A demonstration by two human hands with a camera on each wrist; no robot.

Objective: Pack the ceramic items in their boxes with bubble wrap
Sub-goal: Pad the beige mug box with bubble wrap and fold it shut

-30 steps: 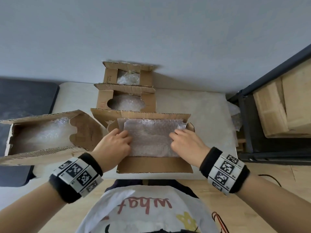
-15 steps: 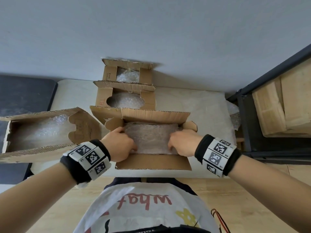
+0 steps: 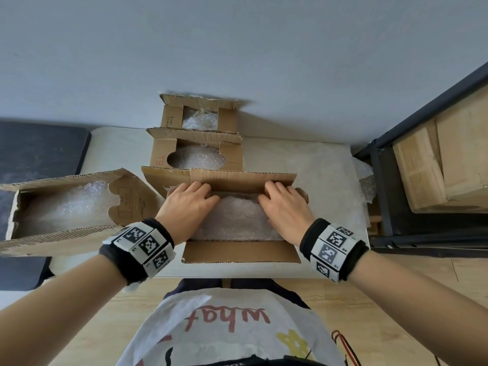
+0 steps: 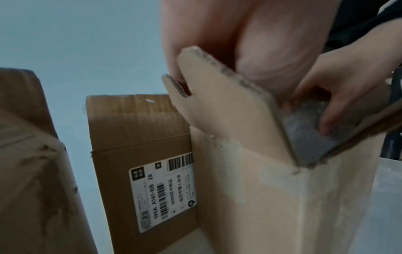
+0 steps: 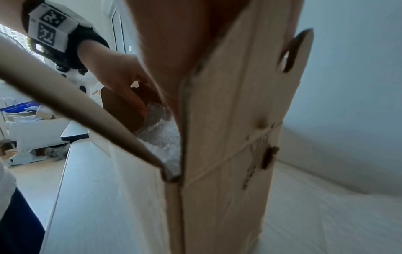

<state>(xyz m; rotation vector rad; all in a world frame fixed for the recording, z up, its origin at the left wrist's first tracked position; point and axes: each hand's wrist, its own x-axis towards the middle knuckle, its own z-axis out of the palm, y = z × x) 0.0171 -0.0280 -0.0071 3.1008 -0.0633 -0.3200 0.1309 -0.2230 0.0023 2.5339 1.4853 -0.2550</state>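
Tucking step: both hands work inside the near box (image 3: pixel 239 256), pushing the bubble wrap (image 3: pixel 237 220) down at the far end, under the far flap (image 3: pixel 241 180).
Left hand (image 3: pixel 188 204): fingers curled down into the box at the far-left corner, on the wrap; whether they pinch it or just press it, can't tell.
Right hand (image 3: pixel 284 204): same at the far-right corner. Left wrist view shows its fingertips (image 4: pixel 326 123) bent onto the wrap; real pinch or not, can't tell.
Ceramic item: not visible. Presumably under the wrap, which bulges in the middle between the two hands.
Thing vs grip: wrap lies in the box from the fingers back toward the person; hands sit at its far edge, apart, one per corner.
How to do it well, my view: press evenly w/ both hands so the padding seats flat, keep force on the edges not the bulge, clear fingers before the flap folds.
Risk: side flaps (image 4: pixel 228 106) stand up beside the palms; could snag.
Other boxes: three more (image 3: pixel 196 116) (image 3: pixel 195 153) (image 3: pixel 63 207), open, w/ wrap inside, on the table (image 3: pixel 118 151).
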